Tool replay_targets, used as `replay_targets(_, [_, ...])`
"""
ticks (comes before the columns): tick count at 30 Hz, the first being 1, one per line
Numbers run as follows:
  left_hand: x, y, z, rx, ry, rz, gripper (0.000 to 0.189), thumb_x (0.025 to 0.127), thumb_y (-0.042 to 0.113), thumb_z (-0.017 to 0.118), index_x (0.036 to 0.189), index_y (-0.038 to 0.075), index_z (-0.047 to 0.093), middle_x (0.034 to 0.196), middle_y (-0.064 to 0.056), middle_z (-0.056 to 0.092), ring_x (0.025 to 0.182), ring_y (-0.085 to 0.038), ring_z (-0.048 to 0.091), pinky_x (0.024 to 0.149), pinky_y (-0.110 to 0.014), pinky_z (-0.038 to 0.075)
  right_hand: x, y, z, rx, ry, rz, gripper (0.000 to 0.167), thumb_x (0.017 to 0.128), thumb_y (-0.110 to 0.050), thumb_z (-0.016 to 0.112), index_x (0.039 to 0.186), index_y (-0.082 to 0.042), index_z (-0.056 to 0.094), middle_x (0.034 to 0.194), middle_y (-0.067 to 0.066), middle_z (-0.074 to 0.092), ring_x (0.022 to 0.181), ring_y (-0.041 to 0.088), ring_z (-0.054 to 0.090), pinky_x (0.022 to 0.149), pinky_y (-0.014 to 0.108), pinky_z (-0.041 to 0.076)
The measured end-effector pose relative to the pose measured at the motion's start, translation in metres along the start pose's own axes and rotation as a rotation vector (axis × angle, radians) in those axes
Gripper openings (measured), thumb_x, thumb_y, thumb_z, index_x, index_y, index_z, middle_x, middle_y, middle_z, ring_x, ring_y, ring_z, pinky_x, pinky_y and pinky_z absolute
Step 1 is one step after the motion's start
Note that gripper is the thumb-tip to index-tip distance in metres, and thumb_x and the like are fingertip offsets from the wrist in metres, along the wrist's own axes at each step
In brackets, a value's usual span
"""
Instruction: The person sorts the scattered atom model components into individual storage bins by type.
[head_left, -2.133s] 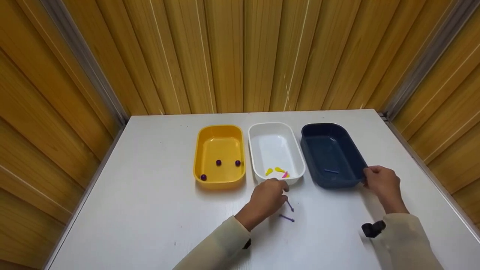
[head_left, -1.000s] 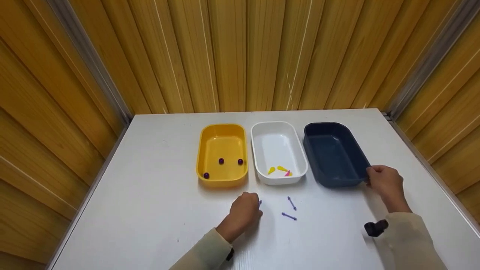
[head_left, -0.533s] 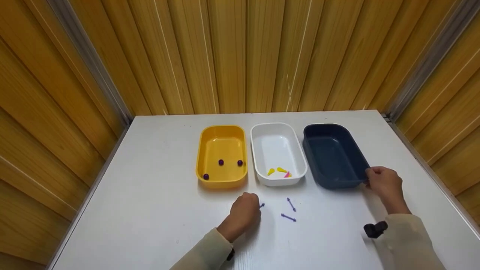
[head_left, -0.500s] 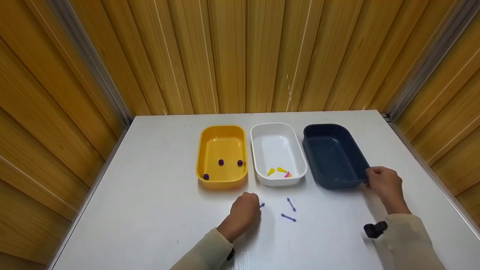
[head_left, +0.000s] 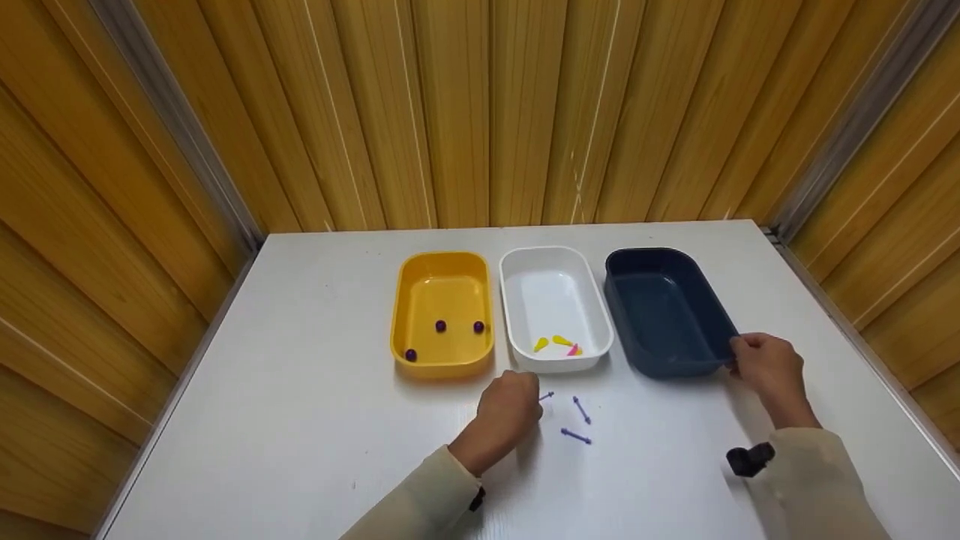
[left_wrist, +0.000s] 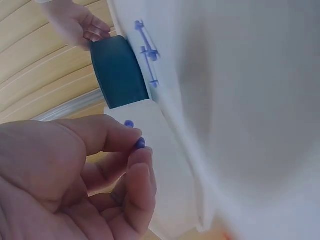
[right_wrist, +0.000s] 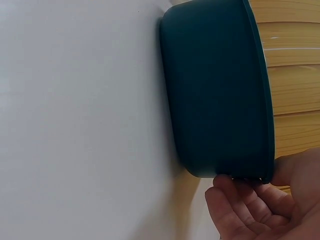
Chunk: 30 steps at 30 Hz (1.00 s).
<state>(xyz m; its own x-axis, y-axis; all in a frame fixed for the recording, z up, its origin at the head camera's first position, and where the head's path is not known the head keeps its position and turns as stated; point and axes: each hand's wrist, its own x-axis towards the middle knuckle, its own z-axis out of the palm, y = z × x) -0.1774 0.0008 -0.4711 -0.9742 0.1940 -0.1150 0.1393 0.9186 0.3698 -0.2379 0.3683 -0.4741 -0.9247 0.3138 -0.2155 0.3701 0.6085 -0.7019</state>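
My left hand (head_left: 510,409) is over the table in front of the white tray. Its thumb and forefinger pinch a small purple stick with knobbed ends (left_wrist: 140,143); the fingertips hide the stick's middle. Two similar purple sticks lie on the table just to the right of that hand, one slanted stick (head_left: 582,410) and one flatter-lying stick (head_left: 576,436) nearer to me. My right hand (head_left: 769,367) grips the near right corner of the navy tray (head_left: 679,367), thumb at the rim and fingers against the outer wall, as the right wrist view shows.
A yellow tray (head_left: 442,369) holds three dark purple balls. Between it and the navy tray stands a white tray (head_left: 556,363) with several yellow and pink drop-shaped pieces at its near end. Wood-patterned panels (head_left: 450,112) rise behind the white table (head_left: 300,390) and at both sides.
A purple stick visible in the navy tray two seconds ago no longer shows there. My left hand went left, then came back right and slightly forward with its stick. My right hand stays on the tray.
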Motion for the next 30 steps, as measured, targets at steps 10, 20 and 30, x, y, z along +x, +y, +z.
replay_targets(10, [0.007,0.024,-0.002,0.029,0.036,0.071,0.008,0.094,0.014,0.071,0.098,0.009,0.075,0.074,-0.001,0.062,0.064,-0.012,0.052,0.058,-0.021,0.048,-0.001,0.001,0.002,0.012,0.033,-0.003,0.051,0.106,-0.031,0.046,0.136,0.009,0.056,0.114,0.026,0.070,0.072,0.006,0.068,0.062,0.020,0.055])
replay_targets(20, [0.023,0.053,0.002,0.081,0.154,0.110,0.011,0.092,0.018,0.071,0.097,0.008,0.076,0.082,-0.005,0.070,0.068,-0.013,0.064,0.061,-0.025,0.056,-0.001,0.001,0.003,0.001,0.026,0.005,0.053,0.106,-0.032,0.044,0.138,0.009,0.054,0.118,0.027,0.068,0.079,0.012,0.070,0.064,0.021,0.055])
replay_targets(30, [0.039,0.079,0.009,0.097,0.205,0.184,0.010,0.096,0.016,0.067,0.098,0.010,0.075,0.086,-0.003,0.071,0.075,-0.010,0.068,0.063,-0.023,0.057,-0.002,0.002,0.004,0.009,0.031,0.012,0.053,0.107,-0.032,0.044,0.138,0.009,0.054,0.122,0.028,0.066,0.085,0.018,0.070,0.066,0.021,0.055])
